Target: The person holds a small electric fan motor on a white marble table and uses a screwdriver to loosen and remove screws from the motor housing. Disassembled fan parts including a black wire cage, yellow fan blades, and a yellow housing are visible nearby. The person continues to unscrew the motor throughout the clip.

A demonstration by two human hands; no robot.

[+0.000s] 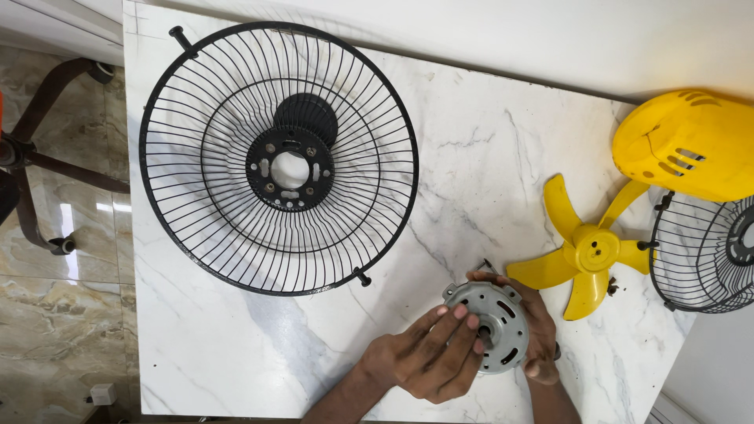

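Both hands, left hand (428, 357) and right hand (538, 334), wrap their fingers around the grey motor (493, 323) near the table's (204, 330) front edge. Bare table lies to the left.

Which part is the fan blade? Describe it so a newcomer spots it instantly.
Start at the white marble table and go to its right side, below the yellow motor cover. The fan blade lies flat there, between the grey motor in the hands and the smaller black grille. It alone is yellow with petal-shaped vanes around a round hub.
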